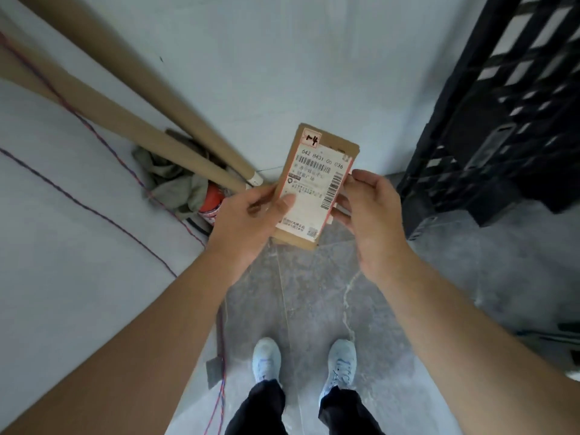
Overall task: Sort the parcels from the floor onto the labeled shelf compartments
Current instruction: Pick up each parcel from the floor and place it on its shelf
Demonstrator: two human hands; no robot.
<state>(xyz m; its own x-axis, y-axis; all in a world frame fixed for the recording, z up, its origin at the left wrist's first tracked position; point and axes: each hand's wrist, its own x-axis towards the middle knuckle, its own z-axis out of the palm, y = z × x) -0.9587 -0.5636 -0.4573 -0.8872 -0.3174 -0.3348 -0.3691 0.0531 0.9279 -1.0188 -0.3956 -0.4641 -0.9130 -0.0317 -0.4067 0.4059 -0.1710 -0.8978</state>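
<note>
both hands' fingers [284,204] pinch a parcel [317,183] over grey tiled floor [439,293] by pale walls [251,58].

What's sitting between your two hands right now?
In the head view, a flat cardboard parcel with a shipping label lies between the left hand and right hand; both hold its edges.

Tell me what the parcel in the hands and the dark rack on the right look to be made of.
Parcel: brown cardboard, matte, judging by its raw tan edges; a white printed paper label covers its face. Rack: black, probably moulded plastic, given its lattice openings, though painted metal is possible.
</note>
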